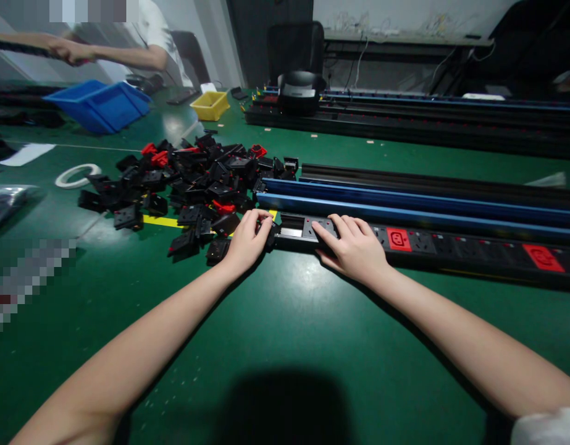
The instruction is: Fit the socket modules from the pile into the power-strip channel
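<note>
A long black power strip rail (474, 250) lies across the green table (285, 321), with black and red socket modules set into it. My left hand (248, 241) curls around the rail's left end, fingers closed on a black socket module there. My right hand (354, 247) rests on top of the rail just to the right, fingers pressed flat on a grey-black socket module (312, 227). A short open stretch of channel shows between my hands. A pile of loose black and red socket modules (192, 185) lies just left of my left hand.
More black and blue rails (419, 198) lie behind the strip, and others farther back (405, 117). A blue bin (99, 105), a yellow bin (210, 105) and a white tape ring (76, 175) sit at the left. Another person's arms (104, 52) reach across at top left.
</note>
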A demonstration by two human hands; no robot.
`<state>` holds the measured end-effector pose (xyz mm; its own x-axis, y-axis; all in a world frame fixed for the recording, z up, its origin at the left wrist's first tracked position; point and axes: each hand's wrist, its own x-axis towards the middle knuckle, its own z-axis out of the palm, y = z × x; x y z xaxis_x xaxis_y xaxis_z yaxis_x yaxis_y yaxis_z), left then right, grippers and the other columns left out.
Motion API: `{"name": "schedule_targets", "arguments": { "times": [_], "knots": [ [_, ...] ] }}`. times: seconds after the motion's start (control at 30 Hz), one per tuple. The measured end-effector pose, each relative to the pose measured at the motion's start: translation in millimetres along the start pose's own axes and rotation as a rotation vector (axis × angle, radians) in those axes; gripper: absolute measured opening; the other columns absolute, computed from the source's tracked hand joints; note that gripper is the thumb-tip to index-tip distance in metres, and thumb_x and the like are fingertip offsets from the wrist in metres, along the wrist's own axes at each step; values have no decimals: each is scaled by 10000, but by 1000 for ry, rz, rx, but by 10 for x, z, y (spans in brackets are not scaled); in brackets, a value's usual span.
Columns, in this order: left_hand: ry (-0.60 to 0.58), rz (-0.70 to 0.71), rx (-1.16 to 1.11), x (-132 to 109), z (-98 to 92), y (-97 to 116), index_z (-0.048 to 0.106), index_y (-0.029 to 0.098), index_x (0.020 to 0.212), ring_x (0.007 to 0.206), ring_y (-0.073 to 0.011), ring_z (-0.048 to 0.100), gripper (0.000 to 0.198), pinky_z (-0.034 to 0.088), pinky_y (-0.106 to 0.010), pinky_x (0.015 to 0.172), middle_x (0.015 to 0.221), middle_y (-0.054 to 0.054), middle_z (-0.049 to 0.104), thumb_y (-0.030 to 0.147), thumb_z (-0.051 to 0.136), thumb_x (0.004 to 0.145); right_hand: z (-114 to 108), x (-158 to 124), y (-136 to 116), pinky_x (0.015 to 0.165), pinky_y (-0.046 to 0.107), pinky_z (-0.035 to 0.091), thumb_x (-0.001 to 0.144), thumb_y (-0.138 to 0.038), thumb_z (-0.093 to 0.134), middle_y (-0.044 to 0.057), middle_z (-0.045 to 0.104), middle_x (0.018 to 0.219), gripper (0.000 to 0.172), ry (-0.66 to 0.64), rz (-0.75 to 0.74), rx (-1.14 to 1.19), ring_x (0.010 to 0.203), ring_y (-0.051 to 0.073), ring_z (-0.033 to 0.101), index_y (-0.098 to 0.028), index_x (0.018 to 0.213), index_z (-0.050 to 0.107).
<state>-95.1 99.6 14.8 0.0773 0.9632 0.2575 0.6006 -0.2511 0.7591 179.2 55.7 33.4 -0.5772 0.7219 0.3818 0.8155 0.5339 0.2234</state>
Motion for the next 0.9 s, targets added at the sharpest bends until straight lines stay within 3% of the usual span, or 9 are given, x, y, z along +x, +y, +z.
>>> {"name": "schedule_targets", "arguments": {
  "times": [0.27, 0.4, 0.9],
  "knots": [
    [-11, -101, -295, 70, 33, -56, 636, 239, 1079, 914, -207, 638, 301, 526, -360, 835, 1001, -42, 679, 477, 475, 987, 13, -5, 5, 1025, 461, 390, 1014, -450, 544, 220, 619, 1383, 533, 23, -11, -26, 1196, 354, 593, -222, 1496, 566],
    [-2, -113, -343, 122, 74, -43, 634, 245, 1080, 923, -197, 635, 281, 527, -358, 867, 1015, -37, 673, 453, 469, 987, 12, -5, 4, 1025, 459, 388, 1019, -448, 532, 220, 615, 1387, 533, 14, -9, -26, 1202, 353, 589, -223, 1501, 558],
    [22, -82, -164, 97, 112, -5, 595, 222, 1128, 1067, -223, 632, 355, 484, -389, 991, 1113, -73, 674, 461, 343, 1054, 7, -4, -7, 1031, 463, 384, 1014, -449, 540, 220, 612, 1387, 537, 12, -3, -22, 1207, 357, 587, -221, 1500, 559]
  ]
}}
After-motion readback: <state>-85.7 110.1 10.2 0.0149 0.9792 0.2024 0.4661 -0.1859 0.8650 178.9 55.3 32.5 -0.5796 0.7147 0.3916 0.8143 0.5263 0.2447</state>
